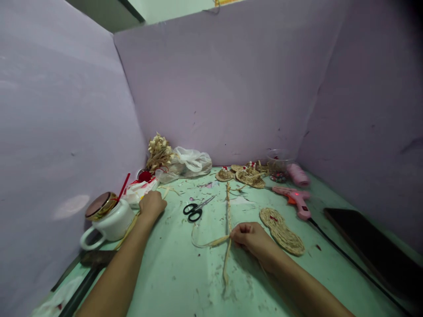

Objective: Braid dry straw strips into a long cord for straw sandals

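My right hand (pixel 253 240) pinches a straw braid (pixel 228 207) near its lower end, where loose strands (pixel 226 264) fan out to the left and down. The braid runs straight away from me across the green table. At the left, my left hand (pixel 152 206) is closed beside a white and red packet (pixel 140 191); its fingertips are hidden, and I cannot make out what they hold. Straw strips (pixel 130 229) lie close to that wrist. Black-handled scissors (pixel 197 208) rest between the hands. A coiled straw sole shape (pixel 282 231) lies right of my right hand.
A white mug (pixel 114 222) with a gold-rimmed lid and a hammer (pixel 95 262) stand left. Dried stalks (pixel 157 154) and a plastic bag (pixel 193 160) sit behind. Small straw hats (pixel 249 177), a pink glue gun (pixel 297 198), thread spool (pixel 298 175) and dark phone-like slab (pixel 370 246) are right.
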{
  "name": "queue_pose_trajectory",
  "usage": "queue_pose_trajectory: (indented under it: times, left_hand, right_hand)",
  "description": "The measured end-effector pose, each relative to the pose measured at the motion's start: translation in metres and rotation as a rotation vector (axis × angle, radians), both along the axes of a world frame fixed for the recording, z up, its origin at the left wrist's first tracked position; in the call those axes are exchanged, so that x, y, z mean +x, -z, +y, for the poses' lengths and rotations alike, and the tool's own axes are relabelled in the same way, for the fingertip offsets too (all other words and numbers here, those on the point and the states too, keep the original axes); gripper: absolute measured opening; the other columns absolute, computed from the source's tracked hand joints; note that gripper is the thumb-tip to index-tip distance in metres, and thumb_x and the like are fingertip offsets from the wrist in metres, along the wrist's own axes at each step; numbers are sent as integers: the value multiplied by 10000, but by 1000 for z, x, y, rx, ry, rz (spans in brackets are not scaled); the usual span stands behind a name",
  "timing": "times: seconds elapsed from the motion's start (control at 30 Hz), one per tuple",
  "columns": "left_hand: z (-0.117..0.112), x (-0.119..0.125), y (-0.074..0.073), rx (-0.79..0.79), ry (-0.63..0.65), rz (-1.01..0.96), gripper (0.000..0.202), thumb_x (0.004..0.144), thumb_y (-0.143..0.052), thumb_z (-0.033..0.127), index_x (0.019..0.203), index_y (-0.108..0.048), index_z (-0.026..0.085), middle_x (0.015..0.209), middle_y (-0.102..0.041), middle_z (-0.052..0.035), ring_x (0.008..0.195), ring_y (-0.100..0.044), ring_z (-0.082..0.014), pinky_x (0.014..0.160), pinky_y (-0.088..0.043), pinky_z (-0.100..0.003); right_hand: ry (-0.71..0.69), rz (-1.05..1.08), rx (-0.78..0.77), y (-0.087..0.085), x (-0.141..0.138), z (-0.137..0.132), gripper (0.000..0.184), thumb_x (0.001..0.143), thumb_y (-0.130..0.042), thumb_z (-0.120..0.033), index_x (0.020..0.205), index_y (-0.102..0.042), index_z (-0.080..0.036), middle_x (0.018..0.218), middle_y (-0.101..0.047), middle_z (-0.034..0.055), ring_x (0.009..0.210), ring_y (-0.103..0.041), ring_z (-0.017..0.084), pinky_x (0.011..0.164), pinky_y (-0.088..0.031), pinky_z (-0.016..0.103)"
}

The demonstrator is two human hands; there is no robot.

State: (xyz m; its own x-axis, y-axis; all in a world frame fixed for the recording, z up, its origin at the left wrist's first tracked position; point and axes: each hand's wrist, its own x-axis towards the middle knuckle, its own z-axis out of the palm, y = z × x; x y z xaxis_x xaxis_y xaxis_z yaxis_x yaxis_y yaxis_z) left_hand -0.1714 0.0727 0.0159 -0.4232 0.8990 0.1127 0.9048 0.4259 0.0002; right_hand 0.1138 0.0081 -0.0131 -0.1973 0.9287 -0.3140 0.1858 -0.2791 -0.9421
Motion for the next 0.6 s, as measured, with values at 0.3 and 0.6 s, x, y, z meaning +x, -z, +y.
queue_pose_trajectory:
  times: [0.3, 0.6]
  left_hand:
    - [-28, 50, -41, -577, 544, -414, 153, 489, -547, 215, 576, -652, 147, 510, -566, -8, 507, -489, -134, 466, -325, -210]
    - [-30, 97, -18, -219, 523, -274, 200, 595, -509, 303, 660, -663, 193, 671, -632, -46, 606, -528, -154, 529, -328, -221]
  right_hand:
    - [10, -5, 24, 8, 2, 3, 67, 545, -511, -145, 487, -537, -126, 395, -451, -30, 364, -256, 38, 395, -146, 208]
    - [11, 19, 9, 5, 2, 2, 66, 546, -512, -128, 490, -546, -122, 401, -473, -27, 358, -280, 36, 387, -170, 200]
